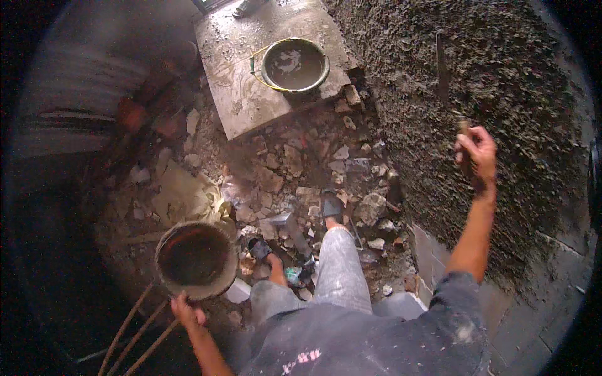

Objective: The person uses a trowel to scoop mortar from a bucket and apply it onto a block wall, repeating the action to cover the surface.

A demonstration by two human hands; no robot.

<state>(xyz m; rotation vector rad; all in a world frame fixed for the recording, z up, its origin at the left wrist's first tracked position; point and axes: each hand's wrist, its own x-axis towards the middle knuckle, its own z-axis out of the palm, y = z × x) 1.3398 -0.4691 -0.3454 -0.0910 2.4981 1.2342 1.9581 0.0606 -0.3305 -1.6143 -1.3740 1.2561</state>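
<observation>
My right hand point(480, 150) is closed round the handle of a trowel point(443, 72), raised in front of the wall at right. The trowel's long blade points away from me and shows almost edge-on. Rough, wet-looking grey mortar point(407, 94) coats that wall. Down at the left, my left hand point(188, 312) grips the near rim of a round bucket point(229, 276). Its inside is dark, with something brownish grey in it that I cannot make out well. Some of the left fingers are hidden against the rim.
Broken bricks and stones point(269, 182) cover the ground around my sandalled feet. Ahead, a second bucket point(323, 78) of grey slurry stands on a mortar-smeared board point(229, 106). Several thin rods point(141, 326) slant at lower left, and a pale sack point(182, 194) lies beyond the near bucket.
</observation>
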